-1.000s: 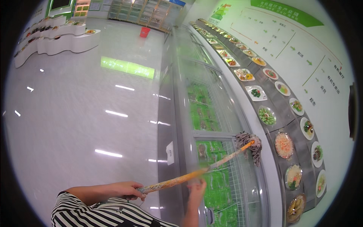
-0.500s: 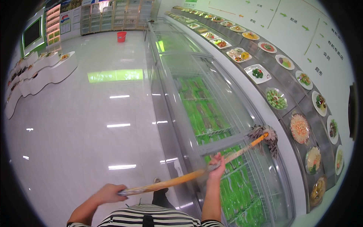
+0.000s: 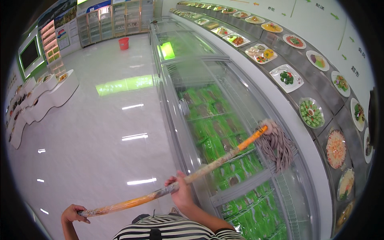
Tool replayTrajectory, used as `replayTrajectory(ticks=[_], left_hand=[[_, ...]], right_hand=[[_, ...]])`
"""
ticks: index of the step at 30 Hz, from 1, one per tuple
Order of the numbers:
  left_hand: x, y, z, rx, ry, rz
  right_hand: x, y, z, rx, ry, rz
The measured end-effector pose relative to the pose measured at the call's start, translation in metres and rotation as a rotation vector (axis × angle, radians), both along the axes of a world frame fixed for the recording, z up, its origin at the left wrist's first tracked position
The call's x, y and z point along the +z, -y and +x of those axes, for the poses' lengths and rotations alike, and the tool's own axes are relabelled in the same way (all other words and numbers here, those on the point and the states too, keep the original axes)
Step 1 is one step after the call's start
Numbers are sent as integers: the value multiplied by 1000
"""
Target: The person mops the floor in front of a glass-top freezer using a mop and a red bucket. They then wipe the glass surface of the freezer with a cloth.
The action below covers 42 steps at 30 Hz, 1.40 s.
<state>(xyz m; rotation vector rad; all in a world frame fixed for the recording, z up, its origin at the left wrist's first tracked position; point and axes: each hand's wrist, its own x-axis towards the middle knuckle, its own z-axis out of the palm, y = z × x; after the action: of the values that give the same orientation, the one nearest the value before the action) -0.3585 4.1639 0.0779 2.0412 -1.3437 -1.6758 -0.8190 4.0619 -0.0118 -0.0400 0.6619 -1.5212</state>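
I hold a mop with a long orange handle point(image 3: 216, 162) across my body. My left hand point(image 3: 73, 213) grips the near end of the handle at the lower left. My right hand point(image 3: 181, 191) grips the handle further up, at the freezer's front edge. The grey-brown mop head point(image 3: 277, 145) rests on the curved glass lid of a long chest freezer point(image 3: 208, 76), near its far side. Green packets point(image 3: 212, 124) fill the freezer under the glass.
A grey shelf behind the freezer carries a row of plates with display dishes point(image 3: 286, 77). The glossy white floor point(image 3: 100, 132) stretches left. White curved display stands point(image 3: 44, 100) sit far left, a red bucket point(image 3: 124, 43) and glass-door fridges point(image 3: 108, 22) at the back.
The view has swung and tilted down the aisle. The mop head has slid a little along the glass lid, both hands keeping their grip on the handle.
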Motion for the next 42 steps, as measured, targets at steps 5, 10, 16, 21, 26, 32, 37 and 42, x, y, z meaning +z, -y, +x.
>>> replayTrajectory(ticks=[5, 10, 16, 21, 26, 32, 37, 42], left_hand=[[-18, 53, -32, 146, -49, -56], [-50, 158, -127, 64, -12, -517], [-10, 330, -178, -238, 44, -611], [15, 439, -92, -374, 104, -742], [18, 521, 9, -580, 131, -872], [-32, 609, 51, -719, 523, -1205], [-58, 705, 25, -691, 567, -1397], [-56, 800, -13, -775, 500, -1393]], right_hand=[[-23, 141, -6, 81, 40, -74], [-61, 360, -70, 152, -121, -178], [-23, 527, -96, -139, -249, -38], [-28, 557, -55, -247, -161, -125], [3, 501, 18, -331, -41, -62], [-6, 435, 83, -520, -136, 174], [-5, 449, 83, -645, -169, 272], [0, 524, 58, -768, -227, 387]])
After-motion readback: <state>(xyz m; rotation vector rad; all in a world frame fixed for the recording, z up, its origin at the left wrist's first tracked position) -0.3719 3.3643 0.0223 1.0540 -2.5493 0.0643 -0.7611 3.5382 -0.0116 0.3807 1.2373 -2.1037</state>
